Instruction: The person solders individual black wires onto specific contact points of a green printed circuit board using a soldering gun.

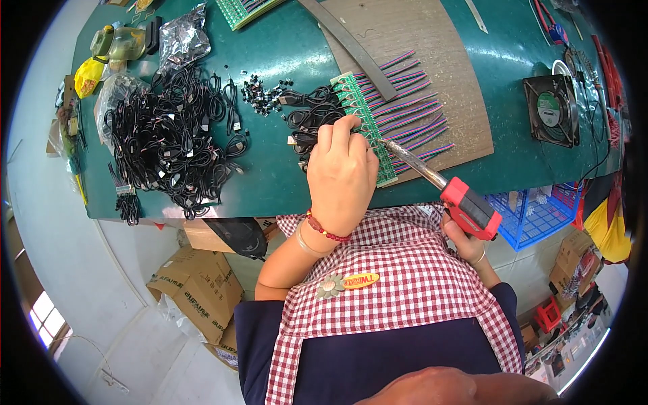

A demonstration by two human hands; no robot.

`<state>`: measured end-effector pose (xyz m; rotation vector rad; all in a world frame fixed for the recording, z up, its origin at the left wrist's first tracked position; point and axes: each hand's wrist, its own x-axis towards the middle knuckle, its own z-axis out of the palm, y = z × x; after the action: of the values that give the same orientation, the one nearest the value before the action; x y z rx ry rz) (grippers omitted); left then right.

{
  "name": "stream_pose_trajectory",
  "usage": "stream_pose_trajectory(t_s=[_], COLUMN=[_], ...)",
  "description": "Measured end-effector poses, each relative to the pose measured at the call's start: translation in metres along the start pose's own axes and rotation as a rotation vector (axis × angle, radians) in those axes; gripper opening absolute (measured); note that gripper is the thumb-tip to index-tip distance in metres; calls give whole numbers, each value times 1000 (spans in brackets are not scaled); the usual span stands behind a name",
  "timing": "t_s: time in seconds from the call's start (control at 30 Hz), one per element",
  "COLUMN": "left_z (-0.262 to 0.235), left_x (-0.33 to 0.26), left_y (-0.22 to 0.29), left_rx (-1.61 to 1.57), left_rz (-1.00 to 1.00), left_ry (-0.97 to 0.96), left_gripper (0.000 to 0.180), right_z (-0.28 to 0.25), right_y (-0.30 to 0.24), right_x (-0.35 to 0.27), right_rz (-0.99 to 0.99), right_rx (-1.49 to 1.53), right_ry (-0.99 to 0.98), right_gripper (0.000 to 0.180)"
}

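A long green circuit board strip [364, 120] lies at the front middle of the table, with rows of striped multicolour wires [415, 111] running off its right side. Black USB cables [312, 115] are bunched along its left side. Over that left edge, my left hand [343, 169] has its fingers closed in a pinch; what lies between them is hidden beneath the hand. My right hand [462, 241] grips a soldering iron [469, 208] by its red and black handle. The iron's metal shaft slants up and left, its tip at the board close to my left fingertips.
A brown mat [445, 74] lies under the board, and a grey metal strip [361, 54] crosses the wires. Left are a large heap of black cables [172, 142] and small black parts [263, 94]. A fan [550, 110] stands right; a blue basket [533, 214] sits below the edge.
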<state>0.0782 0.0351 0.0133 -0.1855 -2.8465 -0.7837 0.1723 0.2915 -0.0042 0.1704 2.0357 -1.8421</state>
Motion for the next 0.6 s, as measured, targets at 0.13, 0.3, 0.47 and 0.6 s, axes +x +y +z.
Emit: stream_pose_trajectory(t_s=[0.13, 0.3, 0.47, 0.6], left_z=[1, 1, 0, 1], left_x=[-1, -1, -1, 1], left_y=[-2, -3, -2, -3], left_rx=[-10, -14, -20, -27], left_rz=[10, 7, 11, 17], left_ry=[13, 13, 11, 13], left_gripper=[12, 13, 13, 12], right_z=[-2, -2, 4, 4], right_y=[4, 5, 0, -7], right_x=[1, 3, 2, 1], right_rz=[-10, -12, -38, -9], right_rx=[-9, -90, -21, 32], right_ry=[-14, -8, 30, 32], right_gripper=[17, 18, 17, 16])
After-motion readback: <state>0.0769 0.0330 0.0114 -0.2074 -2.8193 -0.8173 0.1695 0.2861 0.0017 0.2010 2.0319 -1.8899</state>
